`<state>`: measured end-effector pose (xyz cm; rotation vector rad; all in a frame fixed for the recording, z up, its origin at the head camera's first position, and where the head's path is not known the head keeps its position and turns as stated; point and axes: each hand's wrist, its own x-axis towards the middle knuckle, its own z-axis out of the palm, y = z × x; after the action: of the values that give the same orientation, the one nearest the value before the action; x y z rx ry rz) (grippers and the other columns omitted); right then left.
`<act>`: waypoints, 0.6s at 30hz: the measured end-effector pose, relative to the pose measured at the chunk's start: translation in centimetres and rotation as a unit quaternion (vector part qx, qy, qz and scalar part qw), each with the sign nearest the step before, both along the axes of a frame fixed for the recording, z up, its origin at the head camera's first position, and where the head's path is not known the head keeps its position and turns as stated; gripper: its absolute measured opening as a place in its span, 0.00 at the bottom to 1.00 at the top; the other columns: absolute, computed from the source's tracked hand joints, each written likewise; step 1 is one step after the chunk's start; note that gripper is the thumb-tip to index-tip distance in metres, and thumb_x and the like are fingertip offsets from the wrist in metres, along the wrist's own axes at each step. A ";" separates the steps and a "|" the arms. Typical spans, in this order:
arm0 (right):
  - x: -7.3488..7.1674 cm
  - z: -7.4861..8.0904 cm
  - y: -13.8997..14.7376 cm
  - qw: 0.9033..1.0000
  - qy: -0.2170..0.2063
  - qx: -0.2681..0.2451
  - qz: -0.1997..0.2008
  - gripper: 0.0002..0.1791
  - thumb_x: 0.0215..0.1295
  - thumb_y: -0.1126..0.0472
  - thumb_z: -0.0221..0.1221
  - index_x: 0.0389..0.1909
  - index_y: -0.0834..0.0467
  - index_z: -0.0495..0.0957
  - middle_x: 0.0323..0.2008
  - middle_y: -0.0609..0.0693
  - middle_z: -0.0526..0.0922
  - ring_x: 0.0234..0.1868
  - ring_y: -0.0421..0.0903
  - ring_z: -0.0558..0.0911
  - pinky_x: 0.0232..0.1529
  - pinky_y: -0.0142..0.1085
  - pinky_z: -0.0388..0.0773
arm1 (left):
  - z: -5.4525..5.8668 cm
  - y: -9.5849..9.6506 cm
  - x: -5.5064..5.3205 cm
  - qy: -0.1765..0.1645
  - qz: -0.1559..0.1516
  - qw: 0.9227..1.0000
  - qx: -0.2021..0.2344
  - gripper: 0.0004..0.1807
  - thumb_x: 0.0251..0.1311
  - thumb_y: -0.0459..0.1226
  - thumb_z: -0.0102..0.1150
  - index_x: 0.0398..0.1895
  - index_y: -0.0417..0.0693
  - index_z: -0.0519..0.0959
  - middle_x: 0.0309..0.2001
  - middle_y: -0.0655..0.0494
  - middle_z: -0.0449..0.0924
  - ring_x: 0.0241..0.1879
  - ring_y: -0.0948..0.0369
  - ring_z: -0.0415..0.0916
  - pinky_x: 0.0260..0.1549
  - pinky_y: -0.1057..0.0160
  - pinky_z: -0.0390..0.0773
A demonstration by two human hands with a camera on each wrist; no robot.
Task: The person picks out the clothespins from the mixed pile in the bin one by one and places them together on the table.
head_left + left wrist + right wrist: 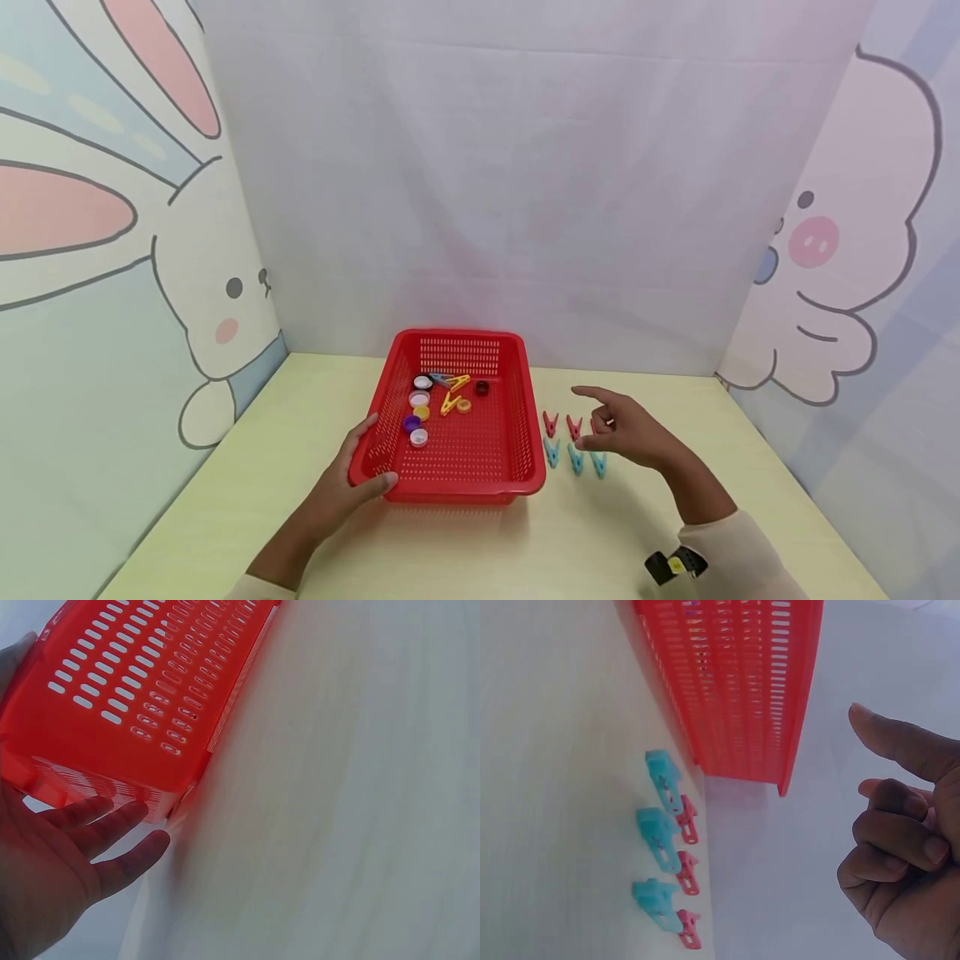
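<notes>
The left hand [341, 492] holds a red plastic basket [525, 490] by its near left corner, thumb on the rim and fingers along the outside wall. The basket looks tipped toward the person. Inside lie yellow clothespins [450, 405], a bluish clothespin [439, 379] and several bottle caps, among them a purple cap [412, 424] and a dark cap [482, 387]. To the basket's right, the right hand [630, 429] hovers with index finger and thumb spread apart, its other fingers curled, nothing visible in it. Beneath it are red clothespins [551, 423] and blue clothespins [658, 838] in two rows.
The pale yellow table [225, 508] ends at a white curtain [510, 208] behind the basket. Side panels carry a cartoon rabbit [217, 308] on the left and another white cartoon animal [847, 250] on the right. A black wrist strap [686, 562] sits at the right sleeve.
</notes>
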<state>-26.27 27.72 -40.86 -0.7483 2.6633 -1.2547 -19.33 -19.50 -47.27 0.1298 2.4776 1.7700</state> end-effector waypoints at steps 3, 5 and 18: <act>-0.1 1.3 -0.8 1.000 0.003 -0.012 -0.003 0.45 0.65 0.60 0.77 0.80 0.62 0.67 0.21 0.45 0.67 0.23 0.35 0.70 0.29 0.34 0.78 | 0.0 0.0 -0.1 -0.003 0.005 1.000 0.000 0.62 0.60 0.48 0.79 0.88 0.66 0.45 0.81 0.41 0.62 0.73 0.41 0.73 0.55 0.49 0.92; -0.2 2.0 -1.1 1.000 0.004 -0.021 -0.009 0.44 0.65 0.59 0.77 0.79 0.62 0.68 0.21 0.46 0.67 0.22 0.36 0.70 0.27 0.34 0.78 | -0.1 0.0 -0.1 -0.006 0.006 1.000 0.000 0.62 0.60 0.48 0.79 0.88 0.66 0.45 0.81 0.41 0.62 0.73 0.41 0.73 0.55 0.49 0.92; -2.7 6.6 -6.4 0.998 0.012 -0.064 -0.016 0.37 0.68 0.59 0.75 0.76 0.57 0.73 0.25 0.51 0.74 0.24 0.41 0.70 0.30 0.34 0.79 | 0.1 -0.1 -0.1 -0.011 0.009 1.000 -0.005 0.62 0.59 0.49 0.80 0.88 0.67 0.45 0.81 0.42 0.63 0.74 0.41 0.72 0.54 0.50 0.92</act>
<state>-28.95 21.33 -34.24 -0.7437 2.6435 -1.4460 -19.45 -19.55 -47.16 0.0864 2.4799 1.7574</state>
